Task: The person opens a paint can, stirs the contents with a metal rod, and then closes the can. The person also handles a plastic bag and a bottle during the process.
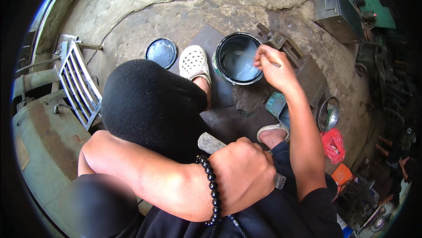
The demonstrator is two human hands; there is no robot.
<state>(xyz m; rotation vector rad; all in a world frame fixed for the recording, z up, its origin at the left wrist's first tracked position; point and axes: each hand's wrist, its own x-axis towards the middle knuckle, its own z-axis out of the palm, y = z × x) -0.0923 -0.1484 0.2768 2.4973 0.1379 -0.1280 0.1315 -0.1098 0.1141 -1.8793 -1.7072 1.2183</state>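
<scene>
Leftmost, a white metal rack [81,84] stands well left of both hands, and a round dark-rimmed lid [161,53] lies on the floor [246,0], ahead and left of the left grip. The left grip [241,174] is clenched round a flat grey piece [210,143], whose ends jut out ahead-left and behind-right of the knuckles. Well ahead of it stands the bucket [241,81] of pale grey liquid [235,67], just left of the right grip [277,70], much the nearer hand. That grip pinches a thin rod [275,65]; its long axis runs leftward over the bucket's mouth, the far part blurred, its tip unclear. Behind and right of the right grip lie a metal bowl [335,115] and a red bag [333,146].
</scene>
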